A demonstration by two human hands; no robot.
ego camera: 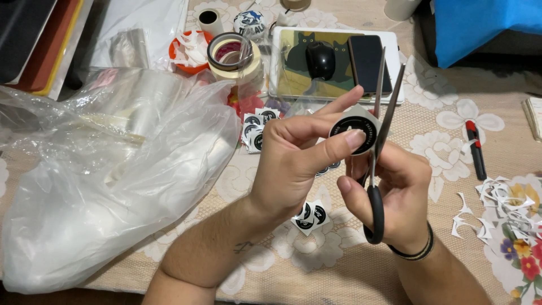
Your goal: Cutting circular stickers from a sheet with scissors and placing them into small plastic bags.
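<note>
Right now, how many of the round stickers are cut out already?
Some look done: paper scraps lie at the right. In hand: the left hand holds a round black sticker while the right hand works scissors. Uncut stickers wait in a stack.

Our two hands, raised close together above the table.

Our left hand (293, 161) pinches with thumb and forefinger, the other fingers curled, forearm angled in from below. Our right hand (395, 195) grips with thumb through a handle loop, fingers folded, a dark band at its wrist.
</note>
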